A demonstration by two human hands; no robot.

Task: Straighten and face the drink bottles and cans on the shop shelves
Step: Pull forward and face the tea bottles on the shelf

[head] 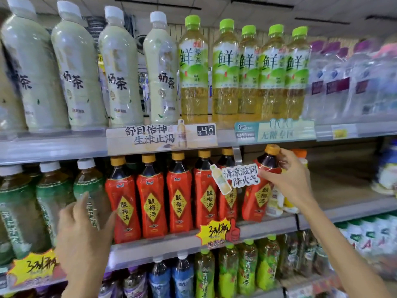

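Note:
A row of red-labelled plum drink bottles (pixel 151 196) with orange caps stands on the middle shelf. My right hand (pixel 287 177) grips the neck of the rightmost red bottle (pixel 258 196), which leans to the left. My left hand (pixel 83 231) hovers open, fingers spread, in front of the green-labelled tea bottles (pixel 53 201) and beside the leftmost red bottle (pixel 122 201). Pale milk tea bottles (pixel 120 72) and yellow green-tea bottles (pixel 194 72) line the top shelf.
A hanging paper tag (pixel 238 176) covers part of the red row. Right of the held bottle the middle shelf (pixel 343 190) shows bare board behind one small yellow bottle (pixel 292 203). Green and blue bottles (pixel 247 267) fill the lower shelf. Price strips (pixel 161 136) edge each shelf.

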